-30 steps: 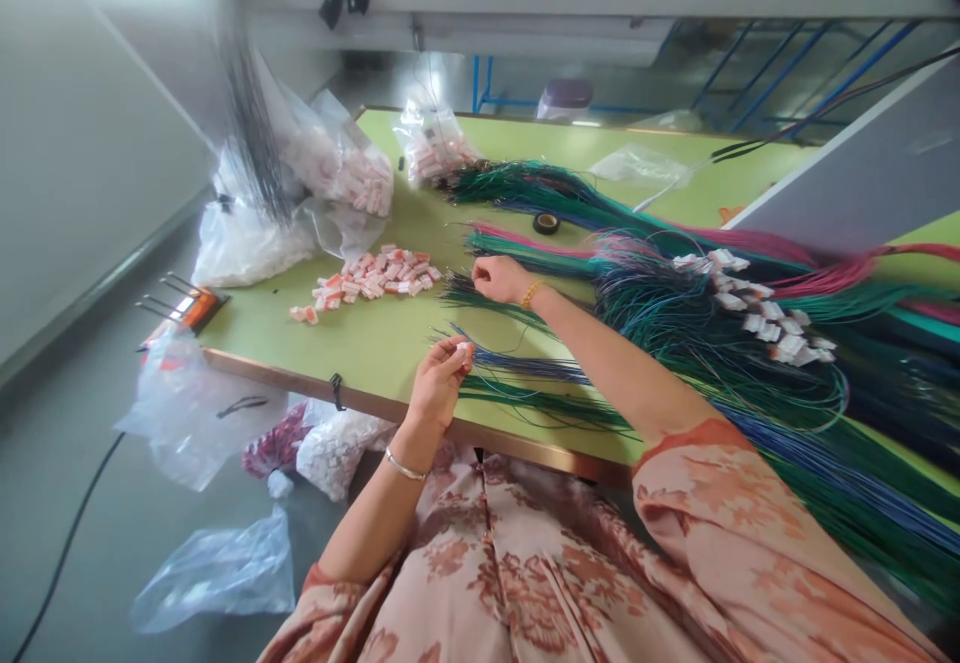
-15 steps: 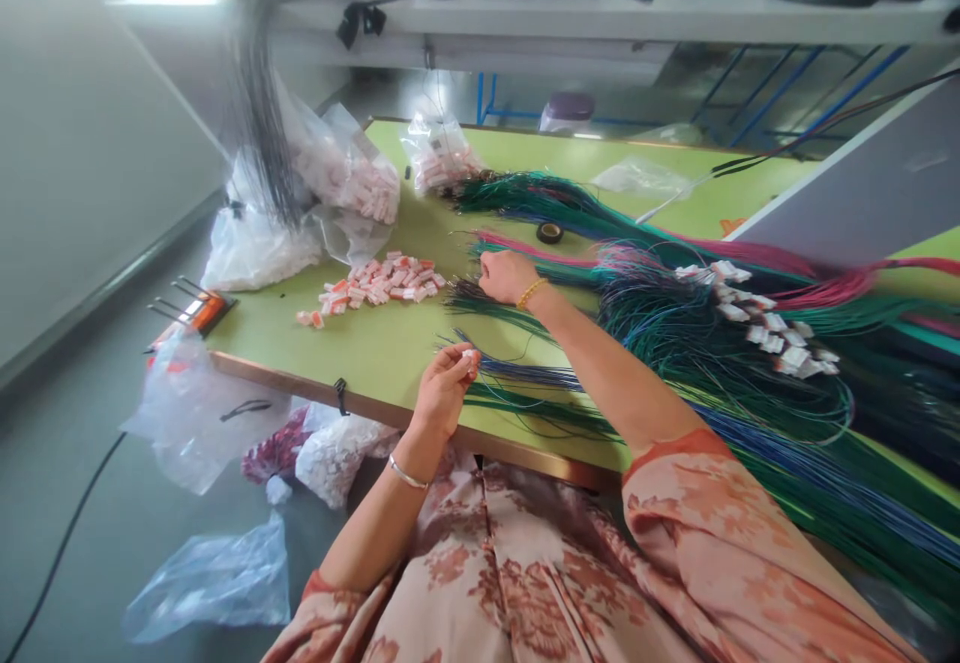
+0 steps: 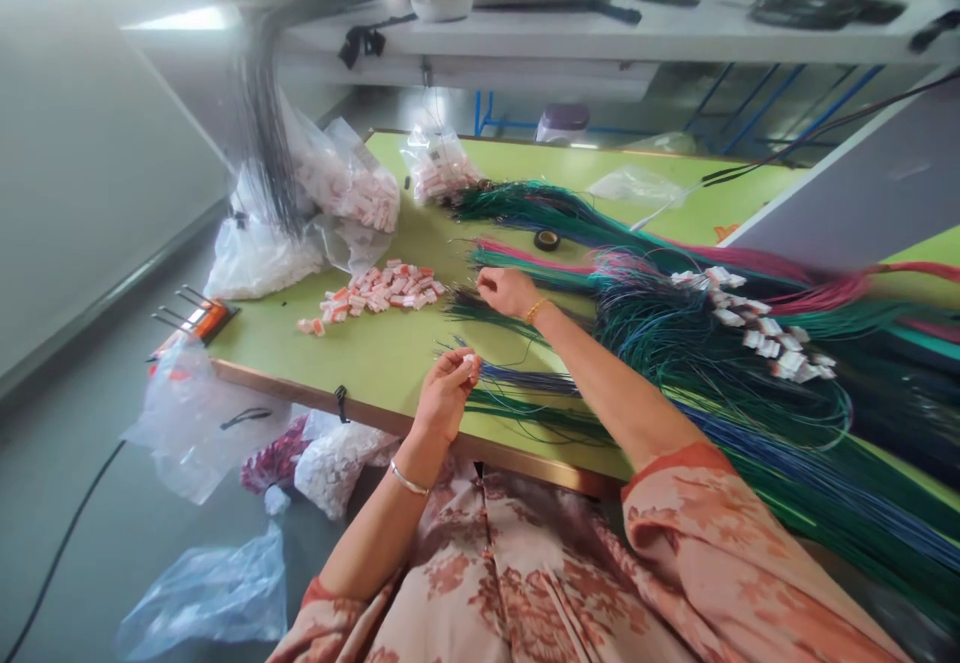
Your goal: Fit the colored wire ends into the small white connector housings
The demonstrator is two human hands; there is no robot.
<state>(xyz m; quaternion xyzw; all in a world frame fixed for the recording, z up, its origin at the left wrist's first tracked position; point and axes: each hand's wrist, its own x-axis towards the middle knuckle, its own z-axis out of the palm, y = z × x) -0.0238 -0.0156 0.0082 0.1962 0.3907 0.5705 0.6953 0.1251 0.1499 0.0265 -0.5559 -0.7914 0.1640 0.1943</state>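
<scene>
My left hand (image 3: 447,398) pinches a small white connector (image 3: 469,360) near the front edge of the green table (image 3: 375,353), beside the ends of blue wires (image 3: 525,379). My right hand (image 3: 508,290) reaches further out, fingers closed on the tips of dark green wires (image 3: 480,307). A loose pile of pink and white connectors (image 3: 379,293) lies to the left of that hand. Long bundles of green, blue and pink wires (image 3: 712,343) run off to the right, some fitted with white connectors (image 3: 757,328).
Plastic bags of connectors (image 3: 352,188) stand at the table's back left, another bag (image 3: 439,168) behind. A roll of black tape (image 3: 547,240) lies mid-table. An orange tool (image 3: 199,318) sits at the left corner. Bags (image 3: 330,458) lie on the floor below. A shelf (image 3: 600,23) hangs overhead.
Both hands stay almost where they were, the left holding the connector, the right at the green wire tips. The view has shifted slightly.
</scene>
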